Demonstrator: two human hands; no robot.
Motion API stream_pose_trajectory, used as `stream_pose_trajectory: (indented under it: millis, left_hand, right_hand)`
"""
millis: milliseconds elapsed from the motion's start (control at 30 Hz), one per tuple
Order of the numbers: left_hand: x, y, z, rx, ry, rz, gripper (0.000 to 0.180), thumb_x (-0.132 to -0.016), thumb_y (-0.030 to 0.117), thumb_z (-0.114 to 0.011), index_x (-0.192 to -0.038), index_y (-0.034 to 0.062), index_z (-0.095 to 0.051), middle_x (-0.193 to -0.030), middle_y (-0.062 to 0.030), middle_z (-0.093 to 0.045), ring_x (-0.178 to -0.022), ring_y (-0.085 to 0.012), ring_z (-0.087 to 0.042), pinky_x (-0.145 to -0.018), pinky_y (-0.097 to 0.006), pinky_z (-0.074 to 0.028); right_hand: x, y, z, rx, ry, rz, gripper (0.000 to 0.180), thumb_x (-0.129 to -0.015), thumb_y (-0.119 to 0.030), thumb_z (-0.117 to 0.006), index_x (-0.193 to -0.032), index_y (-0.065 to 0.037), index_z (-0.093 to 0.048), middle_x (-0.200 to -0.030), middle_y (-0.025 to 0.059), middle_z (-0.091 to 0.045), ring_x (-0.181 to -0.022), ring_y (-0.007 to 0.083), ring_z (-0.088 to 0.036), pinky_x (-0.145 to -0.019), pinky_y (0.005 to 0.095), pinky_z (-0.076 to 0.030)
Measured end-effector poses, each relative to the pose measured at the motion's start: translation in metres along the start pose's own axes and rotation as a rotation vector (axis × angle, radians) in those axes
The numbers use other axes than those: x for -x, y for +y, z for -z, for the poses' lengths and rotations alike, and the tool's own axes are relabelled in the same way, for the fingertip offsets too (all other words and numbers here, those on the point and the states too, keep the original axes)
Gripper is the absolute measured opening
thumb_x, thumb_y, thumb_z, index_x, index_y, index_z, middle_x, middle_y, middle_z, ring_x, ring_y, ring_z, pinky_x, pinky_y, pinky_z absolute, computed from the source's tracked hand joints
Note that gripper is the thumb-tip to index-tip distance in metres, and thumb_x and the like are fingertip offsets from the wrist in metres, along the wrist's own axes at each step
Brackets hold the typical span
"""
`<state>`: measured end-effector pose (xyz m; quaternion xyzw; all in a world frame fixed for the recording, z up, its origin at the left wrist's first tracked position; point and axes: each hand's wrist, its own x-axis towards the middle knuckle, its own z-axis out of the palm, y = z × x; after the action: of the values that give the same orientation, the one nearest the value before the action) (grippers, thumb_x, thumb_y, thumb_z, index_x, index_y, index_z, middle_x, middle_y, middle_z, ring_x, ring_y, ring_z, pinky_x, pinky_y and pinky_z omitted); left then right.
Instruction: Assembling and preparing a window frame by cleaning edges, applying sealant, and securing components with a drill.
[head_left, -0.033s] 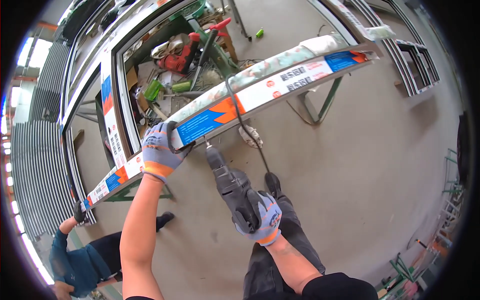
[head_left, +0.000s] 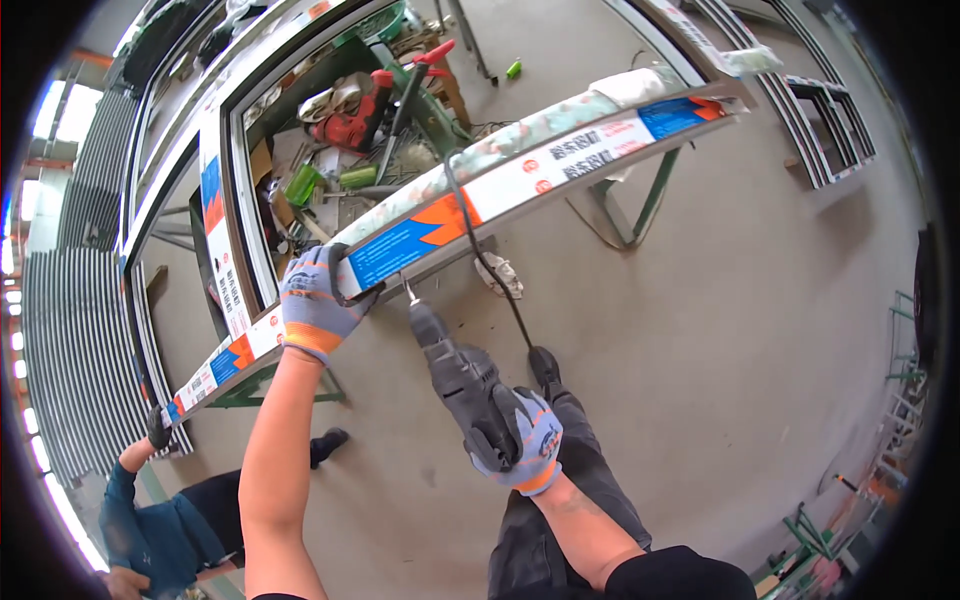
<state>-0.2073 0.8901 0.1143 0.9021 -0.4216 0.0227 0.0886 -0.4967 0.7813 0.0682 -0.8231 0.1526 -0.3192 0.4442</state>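
My gloved left hand (head_left: 318, 297) is wrapped over the near rail of a large window frame (head_left: 385, 255), which carries a film printed in white, blue and orange. Lower and to the right, my gloved right hand (head_left: 520, 443) grips a black corded power drill (head_left: 462, 375). The drill's thin bit (head_left: 408, 289) points up at the rail's near side, just right of my left hand. Whether the tip touches the rail I cannot tell. A dark cable (head_left: 480, 245) hangs across the rail and down to the floor.
Another person (head_left: 165, 515) holds the frame's left end with a gloved hand. A patterned padding roll (head_left: 440, 185) lies along the rail. Behind it are a red power tool (head_left: 352, 115) and green-wrapped pieces. A green trestle leg (head_left: 655, 195) stands below; more frames (head_left: 825, 130) lie far right.
The drill's front end has shifted slightly left and toward me. In the picture, the frame's right part has moved slightly left. Both hands keep their hold.
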Motion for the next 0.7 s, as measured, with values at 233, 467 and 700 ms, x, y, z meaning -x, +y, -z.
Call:
stream_pose_trajectory:
  millis: [233, 467, 700]
  left_hand:
    - [-0.001, 0.005, 0.0, -0.022, 0.079, -0.023, 0.052, -0.067, 0.028, -0.084, -0.109, 0.0051, -0.063, -0.103, -0.0173, -0.066, -0.097, -0.0381, -0.061, -0.087, -0.043, -0.05]
    - [-0.013, 0.015, 0.002, 0.032, 0.229, -0.234, 0.064, -0.081, 0.027, -0.069, -0.136, -0.0013, -0.051, -0.129, -0.0234, -0.056, -0.123, -0.0403, -0.05, -0.11, -0.046, -0.034]
    - [-0.153, 0.215, -0.024, -0.113, 0.183, -0.344, 0.065, -0.08, 0.031, -0.073, -0.136, 0.0044, -0.052, -0.124, -0.0204, -0.06, -0.118, -0.0365, -0.055, -0.103, -0.045, -0.041]
  right_hand:
    - [0.052, -0.015, 0.066, -0.329, -0.044, -0.252, 0.075, -0.067, -0.019, -0.081, -0.131, 0.006, -0.051, -0.124, 0.0189, -0.062, -0.104, 0.0326, -0.066, -0.089, 0.0396, -0.053]
    - [0.085, 0.022, 0.116, -1.3, 0.5, -0.73, 0.076, -0.073, -0.013, -0.067, -0.141, 0.008, -0.039, -0.122, 0.0209, -0.061, -0.103, 0.0332, -0.067, -0.09, 0.0413, -0.055]
    - [0.052, 0.091, 0.192, -1.004, 0.499, -0.495, 0.059, -0.084, -0.012, -0.051, -0.137, 0.012, -0.039, -0.119, 0.03, -0.06, -0.093, 0.0363, -0.069, -0.081, 0.0459, -0.061]
